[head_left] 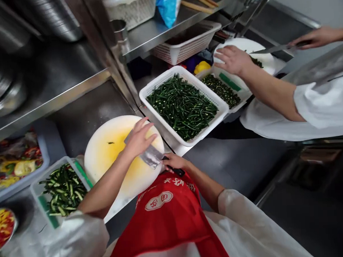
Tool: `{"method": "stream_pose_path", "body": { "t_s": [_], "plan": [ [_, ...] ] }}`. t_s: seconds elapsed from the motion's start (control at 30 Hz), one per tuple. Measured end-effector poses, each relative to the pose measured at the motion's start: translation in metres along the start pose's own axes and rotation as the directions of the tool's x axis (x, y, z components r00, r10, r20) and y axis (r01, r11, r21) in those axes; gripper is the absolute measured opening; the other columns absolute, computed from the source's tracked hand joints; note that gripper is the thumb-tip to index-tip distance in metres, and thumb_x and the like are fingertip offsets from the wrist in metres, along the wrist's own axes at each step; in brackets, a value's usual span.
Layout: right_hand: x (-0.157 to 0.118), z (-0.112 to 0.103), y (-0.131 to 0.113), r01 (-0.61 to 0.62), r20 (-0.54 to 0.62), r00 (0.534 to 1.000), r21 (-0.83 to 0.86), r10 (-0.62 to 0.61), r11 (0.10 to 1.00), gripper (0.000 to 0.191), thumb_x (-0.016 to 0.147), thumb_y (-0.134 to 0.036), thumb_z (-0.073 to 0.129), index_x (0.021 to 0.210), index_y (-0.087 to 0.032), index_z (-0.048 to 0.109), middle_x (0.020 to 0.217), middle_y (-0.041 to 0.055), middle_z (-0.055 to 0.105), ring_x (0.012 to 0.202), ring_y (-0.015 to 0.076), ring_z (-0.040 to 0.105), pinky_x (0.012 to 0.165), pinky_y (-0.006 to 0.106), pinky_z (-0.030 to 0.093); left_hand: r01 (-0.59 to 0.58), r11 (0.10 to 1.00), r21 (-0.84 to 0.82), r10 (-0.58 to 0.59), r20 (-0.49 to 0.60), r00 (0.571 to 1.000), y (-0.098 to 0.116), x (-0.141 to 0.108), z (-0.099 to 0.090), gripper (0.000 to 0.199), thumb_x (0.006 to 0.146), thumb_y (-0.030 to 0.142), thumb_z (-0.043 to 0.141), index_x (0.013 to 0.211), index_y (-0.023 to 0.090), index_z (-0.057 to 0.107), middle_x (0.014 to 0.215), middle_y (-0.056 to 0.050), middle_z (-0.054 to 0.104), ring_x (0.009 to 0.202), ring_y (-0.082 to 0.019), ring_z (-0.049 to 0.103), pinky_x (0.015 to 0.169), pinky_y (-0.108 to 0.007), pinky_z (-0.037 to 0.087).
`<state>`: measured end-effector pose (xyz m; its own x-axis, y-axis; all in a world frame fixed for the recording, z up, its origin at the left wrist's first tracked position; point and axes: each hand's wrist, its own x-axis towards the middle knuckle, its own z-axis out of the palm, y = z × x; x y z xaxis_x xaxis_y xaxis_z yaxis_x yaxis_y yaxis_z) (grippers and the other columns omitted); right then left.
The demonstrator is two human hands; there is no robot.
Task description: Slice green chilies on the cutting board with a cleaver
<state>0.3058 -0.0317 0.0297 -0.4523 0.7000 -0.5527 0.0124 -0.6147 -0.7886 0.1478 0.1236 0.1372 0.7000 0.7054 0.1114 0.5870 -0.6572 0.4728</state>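
Note:
In my right hand (175,162) is the black handle of a cleaver (151,157), its wide blade over the right side of a round white cutting board (98,134). My left hand (140,139) is just above the blade, fingers spread; whether it touches the metal I cannot tell. A yellow stain covers the middle of the board, with one small dark green scrap (111,143) on it. To the board's right a white basket (186,141) holds long green pods or beans. On its left a clear tub (40,189) contains cut green strips.
A co-worker's hand (232,59) rests by another round board (266,63), while the other hand (316,39) holds a knife (270,49). Metal shelves (146,41) overhang the counter. A bowl of red and yellow pieces (4,228) stands at far left.

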Motion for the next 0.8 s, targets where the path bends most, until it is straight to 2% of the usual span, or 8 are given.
{"method": "stream_pose_path", "body": {
  "t_s": [0.07, 0.13, 0.23, 0.3, 0.4, 0.57, 0.7, 0.8],
  "plan": [
    [0.006, -0.02, -0.005, 0.0, 0.039, 0.999, -0.11, 0.004, 0.994, 0.023, 0.087, -0.041, 0.054, 0.078, -0.021, 0.048, 0.056, -0.0046, 0.058, 0.041, 0.012, 0.053, 0.04, 0.023, 0.041, -0.169, 0.986, 0.002, 0.166, 0.197, 0.966, 0.035, 0.062, 0.041, 0.057, 0.083, 0.04, 0.067, 0.136, 0.027, 0.051, 0.155, -0.008, 0.033, 0.144, -0.029, 0.03, 0.118, -0.045, 0.032],
    [0.011, -0.035, -0.01, 0.016, 0.07, 0.998, -0.18, -0.003, 0.983, 0.024, 0.087, -0.038, 0.054, 0.073, -0.02, 0.048, 0.056, -0.0024, 0.059, 0.042, 0.0129, 0.054, 0.042, 0.024, 0.043, -0.212, 0.977, 0.015, 0.189, 0.395, 0.899, 0.063, 0.105, 0.083, 0.075, 0.073, 0.036, 0.078, 0.14, 0.032, 0.047, 0.157, -0.008, 0.03, 0.144, -0.035, 0.028, 0.114, -0.053, 0.034],
    [0.017, -0.048, -0.013, 0.028, 0.102, 0.995, -0.16, -0.012, 0.987, 0.022, 0.086, -0.034, 0.055, 0.071, -0.019, 0.05, 0.055, -0.0015, 0.059, 0.043, 0.0147, 0.055, 0.044, 0.026, 0.045, -0.175, 0.982, 0.072, 0.101, 0.583, 0.806, 0.089, 0.135, 0.133, 0.097, 0.057, 0.036, 0.089, 0.142, 0.037, 0.043, 0.16, -0.011, 0.023, 0.141, -0.045, 0.029, 0.105, -0.065, 0.037],
    [0.02, -0.053, -0.014, 0.032, 0.124, 0.992, -0.13, -0.016, 0.991, 0.017, 0.086, -0.032, 0.055, 0.076, -0.019, 0.051, 0.055, -0.0027, 0.058, 0.044, 0.015, 0.055, 0.044, 0.027, 0.046, -0.126, 0.983, 0.131, 0.022, 0.6, 0.799, 0.097, 0.14, 0.153, 0.106, 0.054, 0.043, 0.09, 0.146, 0.035, 0.037, 0.162, -0.015, 0.012, 0.141, -0.05, 0.024, 0.101, -0.071, 0.036],
    [0.023, -0.056, -0.012, 0.038, 0.146, 0.989, -0.097, -0.023, 0.995, 0.016, 0.085, -0.028, 0.055, 0.073, -0.018, 0.052, 0.051, -0.0043, 0.056, 0.042, 0.0139, 0.054, 0.044, 0.025, 0.045, -0.051, 0.976, 0.211, -0.081, 0.573, 0.816, 0.105, 0.14, 0.166, 0.112, 0.057, 0.048, 0.088, 0.15, 0.032, 0.028, 0.161, -0.019, 0.008, 0.14, -0.054, 0.022, 0.098, -0.075, 0.034],
    [0.023, -0.056, -0.011, 0.034, 0.143, 0.989, -0.077, -0.023, 0.996, 0.027, 0.085, -0.021, 0.053, 0.058, -0.017, 0.051, 0.043, -0.004, 0.051, 0.039, 0.011, 0.048, 0.041, 0.022, 0.04, -0.042, 0.971, 0.235, -0.098, 0.551, 0.829, 0.113, 0.142, 0.173, 0.103, 0.063, 0.041, 0.083, 0.15, 0.03, 0.029, 0.154, -0.023, 0.027, 0.132, -0.052, 0.035, 0.097, -0.078, 0.031],
    [0.024, -0.055, -0.009, 0.028, 0.139, 0.99, -0.054, -0.02, 0.998, 0.03, 0.084, -0.017, 0.052, 0.054, -0.016, 0.051, 0.04, -0.0047, 0.049, 0.039, 0.0096, 0.044, 0.04, 0.02, 0.038, 0.058, 0.973, 0.223, -0.167, 0.513, 0.842, 0.113, 0.147, 0.182, 0.095, 0.066, 0.046, 0.077, 0.148, 0.026, 0.034, 0.154, -0.023, 0.026, 0.135, -0.055, 0.027, 0.095, -0.082, 0.025],
    [0.026, -0.055, -0.004, 0.023, 0.155, 0.988, -0.033, -0.017, 0.999, 0.033, 0.083, -0.019, 0.055, 0.051, -0.016, 0.051, 0.038, -0.0052, 0.048, 0.039, 0.0092, 0.043, 0.04, 0.019, 0.037, 0.092, 0.98, 0.176, -0.17, 0.506, 0.846, 0.113, 0.151, 0.187, 0.091, 0.068, 0.051, 0.074, 0.147, 0.027, 0.035, 0.155, -0.02, 0.025, 0.136, -0.053, 0.027, 0.1, -0.079, 0.026]
  ]
}}
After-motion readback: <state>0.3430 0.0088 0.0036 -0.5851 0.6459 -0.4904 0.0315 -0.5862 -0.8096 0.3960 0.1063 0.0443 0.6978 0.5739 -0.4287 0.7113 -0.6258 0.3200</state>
